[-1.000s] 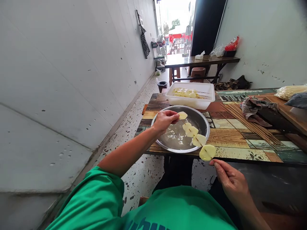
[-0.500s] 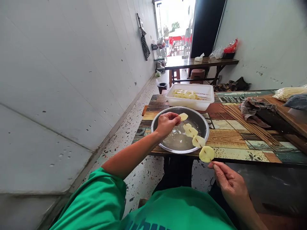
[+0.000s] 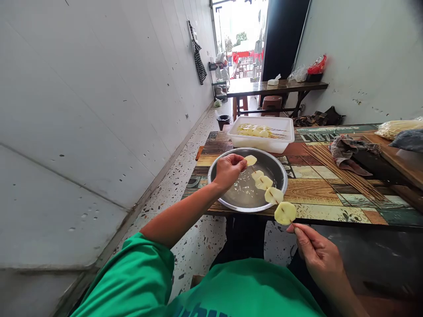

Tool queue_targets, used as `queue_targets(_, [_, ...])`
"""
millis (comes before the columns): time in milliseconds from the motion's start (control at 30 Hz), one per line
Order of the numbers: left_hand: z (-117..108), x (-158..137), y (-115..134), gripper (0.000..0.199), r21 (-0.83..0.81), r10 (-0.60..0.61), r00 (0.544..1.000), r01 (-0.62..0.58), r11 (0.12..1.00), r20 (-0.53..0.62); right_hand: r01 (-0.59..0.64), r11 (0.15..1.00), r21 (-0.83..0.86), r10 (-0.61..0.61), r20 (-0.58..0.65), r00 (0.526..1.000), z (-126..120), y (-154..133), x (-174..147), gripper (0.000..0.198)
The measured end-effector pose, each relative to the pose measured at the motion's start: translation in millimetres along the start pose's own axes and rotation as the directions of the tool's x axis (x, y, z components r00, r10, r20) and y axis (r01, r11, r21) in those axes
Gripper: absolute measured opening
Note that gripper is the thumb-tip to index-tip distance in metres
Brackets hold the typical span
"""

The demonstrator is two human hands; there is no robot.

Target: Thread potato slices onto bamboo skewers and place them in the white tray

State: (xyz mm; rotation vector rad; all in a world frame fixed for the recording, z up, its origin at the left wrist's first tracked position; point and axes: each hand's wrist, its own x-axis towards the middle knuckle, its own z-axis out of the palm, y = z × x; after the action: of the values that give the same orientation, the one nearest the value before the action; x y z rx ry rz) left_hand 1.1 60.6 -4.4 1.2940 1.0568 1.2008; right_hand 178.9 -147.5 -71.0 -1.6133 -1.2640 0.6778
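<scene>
My left hand [image 3: 229, 171] pinches a pale yellow potato slice [image 3: 250, 160] at the far end of a thin wooden skewer. More slices are threaded along the skewer [image 3: 273, 195], spaced out towards me. The nearest, rounder slice [image 3: 285, 213] sits just past the fingers of my right hand [image 3: 317, 252], which grip the skewer's near end. Beneath my left hand stands a metal basin [image 3: 228, 203] of cloudy water with small bits of glare or scraps in it. Behind it, a white plastic tub [image 3: 257, 141] holds several finished skewers of slices [image 3: 254, 130].
Bare skewers [image 3: 343, 174] lie in a bundle on the patterned table [image 3: 307, 189], by a crumpled cloth [image 3: 352, 152]. A wooden board [image 3: 399, 156] with bagged food is at the right edge. A white wall [image 3: 82, 110] runs along the left.
My left hand and the far slice have shifted very slightly left. My right hand keeps its grip on the skewer, and the other slices stay in nearly the same places.
</scene>
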Motion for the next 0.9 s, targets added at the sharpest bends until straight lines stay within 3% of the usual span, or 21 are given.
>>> queue_targets(900, [-4.0,1.9,-13.8,0.014,0.010,0.103,0.994,-0.104,0.995,0.041,-0.006,1.000,0.012,0.005,0.022,1.000,-0.3,-1.4,-0.5,0.035])
